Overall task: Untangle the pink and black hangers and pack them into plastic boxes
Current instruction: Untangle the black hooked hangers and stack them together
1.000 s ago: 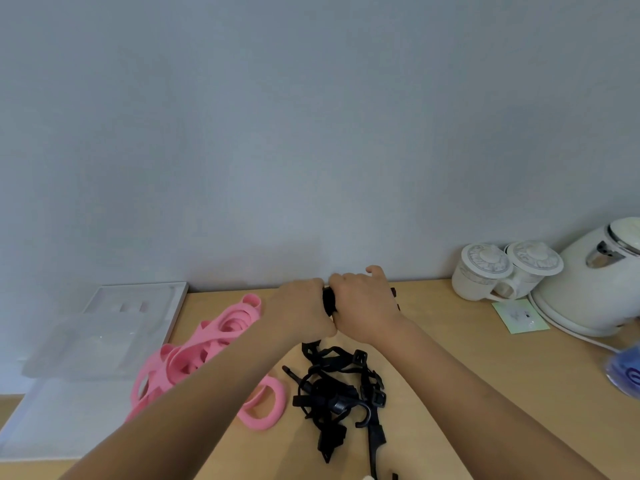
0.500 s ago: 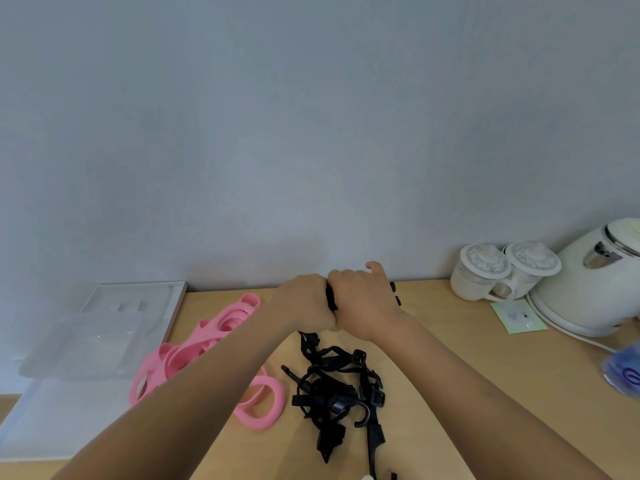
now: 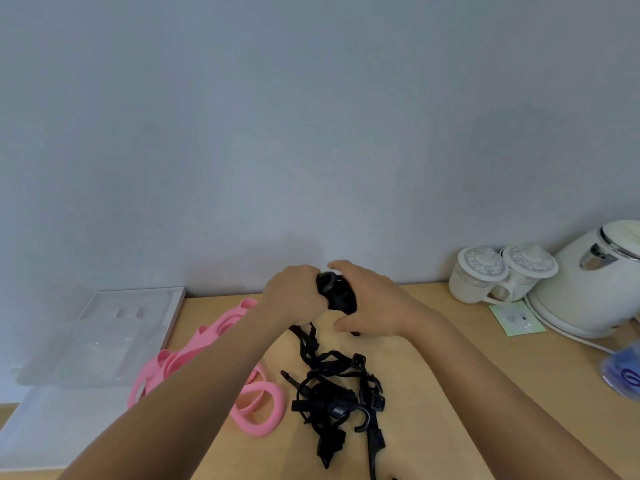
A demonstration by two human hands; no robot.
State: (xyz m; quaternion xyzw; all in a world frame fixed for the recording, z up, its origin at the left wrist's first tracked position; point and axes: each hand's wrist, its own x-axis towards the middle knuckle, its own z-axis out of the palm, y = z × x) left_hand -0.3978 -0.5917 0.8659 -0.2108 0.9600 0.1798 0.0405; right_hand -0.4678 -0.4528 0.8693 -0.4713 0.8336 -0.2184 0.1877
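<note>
We see both hands raised together near the far edge of the table [image 3: 450,393], close to the wall [image 3: 311,133]. Left hand [image 3: 294,294] is curled tight, its grip closed on a black hanger piece [image 3: 337,292]; right hand [image 3: 369,299] wraps the same piece from the other side, fingers over the top and thumb tucked below, also gripping it. The held piece shows a rounded ring end between the two hands; finer shape is blurred. A black strand runs down from under the left hand to the black hanger pile [image 3: 337,403] lying on the table nearer to us, between the forearms. That pile is a knot of clips, loops and one hook; we cannot count single hangers in it. Pink hangers [image 3: 207,341] lie in a heap to the left of the black pile, partly hidden under the left forearm, with one pink loop just beside the black tangle. Left of the pink heap sit clear plastic boxes [image 3: 97,344] on a white surface, at the table's left end. On the right, well apart from the hangers, two lidded cups [image 3: 502,275] stand touching each other, next to a white kettle [image 3: 588,285]. A small green card [image 3: 517,318] lies in front of the cups. A blurred blue object [image 3: 623,372] sits at the right edge.
</note>
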